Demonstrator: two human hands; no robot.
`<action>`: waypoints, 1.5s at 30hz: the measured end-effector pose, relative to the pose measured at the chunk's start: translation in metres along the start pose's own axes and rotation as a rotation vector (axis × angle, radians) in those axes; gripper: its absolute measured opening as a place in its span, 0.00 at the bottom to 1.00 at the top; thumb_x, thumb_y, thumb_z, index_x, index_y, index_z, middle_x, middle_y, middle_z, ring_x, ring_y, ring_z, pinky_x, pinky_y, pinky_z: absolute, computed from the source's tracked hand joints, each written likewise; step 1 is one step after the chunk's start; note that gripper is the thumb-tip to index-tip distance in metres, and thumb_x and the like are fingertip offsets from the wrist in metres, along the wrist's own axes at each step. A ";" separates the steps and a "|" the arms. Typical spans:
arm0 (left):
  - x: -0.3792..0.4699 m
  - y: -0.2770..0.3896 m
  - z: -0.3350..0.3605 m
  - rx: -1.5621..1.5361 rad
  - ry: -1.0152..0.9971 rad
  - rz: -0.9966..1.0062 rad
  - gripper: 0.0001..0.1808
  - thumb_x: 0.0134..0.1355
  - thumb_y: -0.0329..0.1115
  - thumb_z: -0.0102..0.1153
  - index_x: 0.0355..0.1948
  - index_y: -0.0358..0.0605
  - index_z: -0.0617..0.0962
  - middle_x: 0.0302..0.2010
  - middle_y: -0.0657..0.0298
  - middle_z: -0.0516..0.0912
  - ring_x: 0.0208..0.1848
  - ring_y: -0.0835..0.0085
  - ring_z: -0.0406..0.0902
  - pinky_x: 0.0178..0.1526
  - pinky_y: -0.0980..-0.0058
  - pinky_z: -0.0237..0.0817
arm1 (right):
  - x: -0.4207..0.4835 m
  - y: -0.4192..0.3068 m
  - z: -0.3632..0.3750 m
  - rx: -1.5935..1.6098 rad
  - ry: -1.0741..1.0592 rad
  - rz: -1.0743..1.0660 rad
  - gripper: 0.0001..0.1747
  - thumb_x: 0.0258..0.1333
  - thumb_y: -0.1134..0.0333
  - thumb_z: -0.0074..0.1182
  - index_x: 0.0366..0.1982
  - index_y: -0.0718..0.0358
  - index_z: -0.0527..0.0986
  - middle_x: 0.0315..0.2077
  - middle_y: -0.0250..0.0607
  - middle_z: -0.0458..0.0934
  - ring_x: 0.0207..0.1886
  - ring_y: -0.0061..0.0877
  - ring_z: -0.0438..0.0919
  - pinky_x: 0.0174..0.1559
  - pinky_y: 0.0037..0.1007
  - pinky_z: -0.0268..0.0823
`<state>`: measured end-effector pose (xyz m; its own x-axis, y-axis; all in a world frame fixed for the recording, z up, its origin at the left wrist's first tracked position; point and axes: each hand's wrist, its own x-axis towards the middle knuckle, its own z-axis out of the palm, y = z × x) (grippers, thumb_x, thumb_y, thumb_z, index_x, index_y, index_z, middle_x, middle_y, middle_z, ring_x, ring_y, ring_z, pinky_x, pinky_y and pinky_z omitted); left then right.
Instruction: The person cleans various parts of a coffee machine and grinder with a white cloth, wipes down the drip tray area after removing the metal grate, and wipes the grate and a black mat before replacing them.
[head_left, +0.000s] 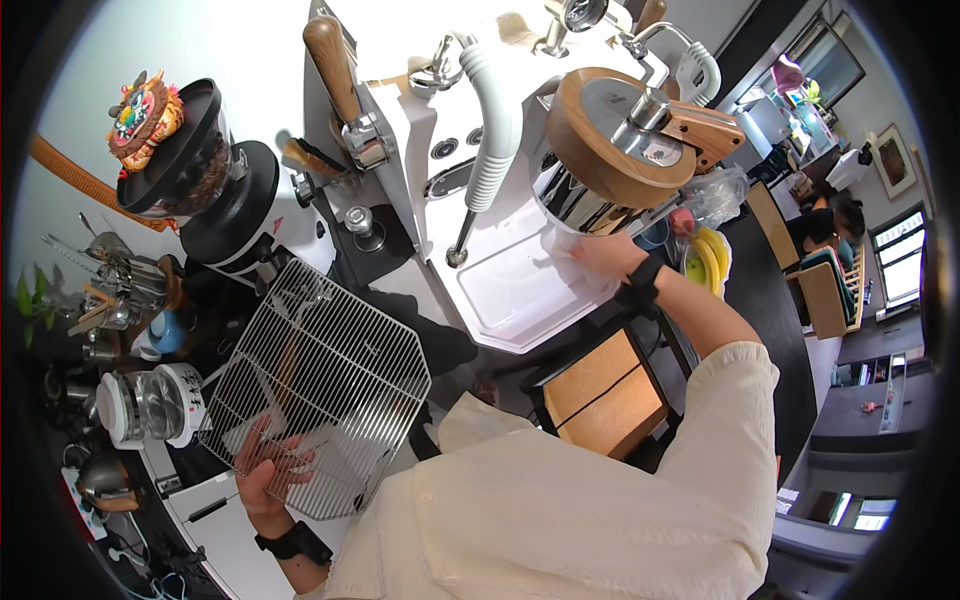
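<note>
My left hand (271, 461) holds a metal wire drip grate (322, 382) at its lower left edge, with the fingers behind the bars. The grate is tilted, away from the white drip tray (517, 292) of an espresso machine. My right hand (607, 259) is at the tray's right side, beneath a shiny metal group head with a round wooden cover (622, 142); its fingertips are blurred, and whether they grip anything is unclear. A white-sleeved steam wand (491, 127) hangs over the tray's left part.
Left of the machine stand a coffee grinder (232, 202) and a tamper (360, 221) on a dark mat. Bananas (709, 259) lie in a bowl on the right. A brown box (606, 394) is below the tray. A seated person (832, 225) is far off at right.
</note>
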<state>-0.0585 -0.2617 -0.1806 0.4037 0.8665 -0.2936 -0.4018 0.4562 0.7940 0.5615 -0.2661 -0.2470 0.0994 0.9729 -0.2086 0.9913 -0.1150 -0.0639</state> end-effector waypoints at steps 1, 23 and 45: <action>0.001 0.000 0.000 0.001 -0.002 -0.005 0.42 0.54 0.29 0.57 0.67 0.32 0.51 0.47 0.31 0.75 0.43 0.40 0.79 0.37 0.51 0.78 | -0.008 -0.007 -0.007 -0.137 0.063 -0.032 0.16 0.54 0.57 0.52 0.32 0.62 0.80 0.30 0.52 0.80 0.35 0.44 0.80 0.40 0.39 0.72; 0.025 -0.001 0.015 0.059 -0.041 0.004 0.39 0.55 0.28 0.54 0.65 0.28 0.53 0.45 0.34 0.78 0.40 0.45 0.82 0.35 0.57 0.80 | -0.076 0.000 -0.021 -0.188 0.048 -0.227 0.52 0.28 0.49 0.72 0.55 0.66 0.62 0.43 0.42 0.74 0.56 0.34 0.66 0.61 0.44 0.50; 0.041 0.002 0.029 0.152 -0.124 -0.022 0.39 0.56 0.31 0.55 0.66 0.31 0.55 0.47 0.34 0.77 0.41 0.48 0.82 0.34 0.61 0.80 | -0.092 -0.016 0.002 0.060 0.130 -0.174 0.34 0.38 0.78 0.58 0.53 0.61 0.65 0.43 0.44 0.74 0.53 0.40 0.68 0.59 0.41 0.50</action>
<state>-0.0188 -0.2308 -0.1753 0.5129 0.8208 -0.2514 -0.2670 0.4309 0.8620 0.5367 -0.3538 -0.2284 -0.0582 0.9964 -0.0621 0.9880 0.0485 -0.1464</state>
